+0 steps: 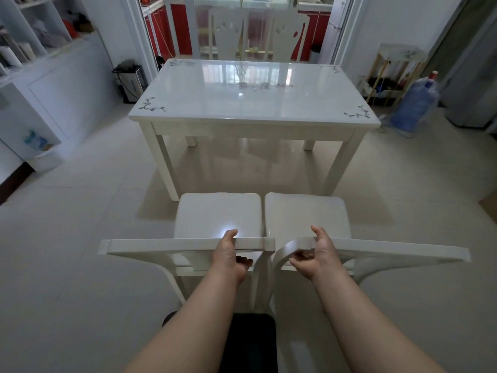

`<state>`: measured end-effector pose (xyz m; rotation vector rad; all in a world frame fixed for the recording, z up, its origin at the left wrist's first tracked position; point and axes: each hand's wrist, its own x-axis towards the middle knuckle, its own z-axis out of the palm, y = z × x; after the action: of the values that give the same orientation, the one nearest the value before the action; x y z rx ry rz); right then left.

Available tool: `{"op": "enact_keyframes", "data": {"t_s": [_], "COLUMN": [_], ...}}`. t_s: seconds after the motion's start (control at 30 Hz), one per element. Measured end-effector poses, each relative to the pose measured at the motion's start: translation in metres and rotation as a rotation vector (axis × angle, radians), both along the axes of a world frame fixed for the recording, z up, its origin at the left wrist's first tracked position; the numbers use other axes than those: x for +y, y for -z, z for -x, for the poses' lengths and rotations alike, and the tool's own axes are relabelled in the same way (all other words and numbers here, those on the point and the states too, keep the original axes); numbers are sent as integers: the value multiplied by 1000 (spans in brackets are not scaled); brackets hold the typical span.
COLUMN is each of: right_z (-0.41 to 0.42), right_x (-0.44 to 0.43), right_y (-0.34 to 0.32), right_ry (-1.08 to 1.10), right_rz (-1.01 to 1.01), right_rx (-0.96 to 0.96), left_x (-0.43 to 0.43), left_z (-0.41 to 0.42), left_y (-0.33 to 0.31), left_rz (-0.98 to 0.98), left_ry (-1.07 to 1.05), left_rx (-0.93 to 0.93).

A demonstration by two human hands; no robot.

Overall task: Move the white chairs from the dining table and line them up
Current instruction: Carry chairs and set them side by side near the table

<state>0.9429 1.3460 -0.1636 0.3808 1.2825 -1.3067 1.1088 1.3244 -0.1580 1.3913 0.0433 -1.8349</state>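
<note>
Two white chairs stand side by side in front of me, their seats toward the white dining table (269, 122). My left hand (230, 255) grips the top rail of the left chair (217, 214), near its right end. My right hand (317, 254) grips the top rail of the right chair (304, 211), near its left end. The two chairs nearly touch where the rails meet. Both sit a short way off the table's near edge. Two more white chairs (228, 33) stand at the table's far side, their backs showing above the glossy top.
White shelving (40, 76) lines the left wall, with a dark appliance (130, 82) on the floor beside it. A blue water jug (415, 103) and a small stand (398, 68) are at the right. Pale tiled floor stretches on both sides of the chairs.
</note>
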Motion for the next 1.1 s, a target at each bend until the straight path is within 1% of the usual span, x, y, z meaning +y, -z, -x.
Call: {"op": "enact_keyframes", "data": {"t_s": [0.07, 0.17, 0.33, 0.43, 1.1], "right_z": [10, 14, 13, 12, 6], "right_x": [-1, -3, -7, -5, -2], "right_y": [2, 2, 1, 1, 5], "right_ry": [0, -62, 17, 29, 82], "right_rz": [-31, -58, -6, -3, -27], "right_rx": [-9, -1, 12, 34, 85], "left_x": [3, 2, -3, -4, -8], "left_z": [13, 23, 27, 26, 29], "left_y": [-3, -5, -2, -2, -6], "left_rz": [4, 5, -1, -23, -80], "left_ry": [34, 42, -16, -42, -39], "left_rx": [-3, 10, 62, 80, 44]}}
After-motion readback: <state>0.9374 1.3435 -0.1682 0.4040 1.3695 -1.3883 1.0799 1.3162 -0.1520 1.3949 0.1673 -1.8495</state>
